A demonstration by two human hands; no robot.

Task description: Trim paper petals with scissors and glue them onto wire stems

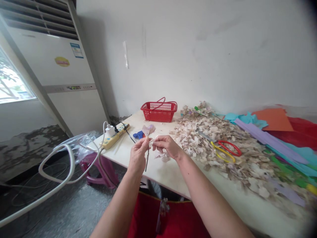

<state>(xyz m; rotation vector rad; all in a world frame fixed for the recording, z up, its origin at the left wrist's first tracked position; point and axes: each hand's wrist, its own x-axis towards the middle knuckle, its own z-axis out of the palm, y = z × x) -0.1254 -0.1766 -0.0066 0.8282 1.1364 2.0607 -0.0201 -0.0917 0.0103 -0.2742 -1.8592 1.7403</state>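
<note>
My left hand (139, 153) pinches a thin dark stem (147, 162) that points down toward the table edge. Pale lilac and cream petals (148, 129) show at the top of that stem, above my fingers. Close beside it, my right hand (166, 145) has its fingertips closed on a small whitish petal (152, 141), near the stem. A few loose pale petals (163, 156) lie under my right hand. Just behind my left hand rests a blue glue gun (138, 135), partly hidden by the flower.
A wide heap of cream petals (195, 138) covers the table's right side, with red-and-yellow-handled scissors (231, 152) on it. Coloured paper sheets (269, 119) lie beyond. A red basket (158, 115) stands at the back. Left are a power strip (115, 137) and a purple stool (99, 172).
</note>
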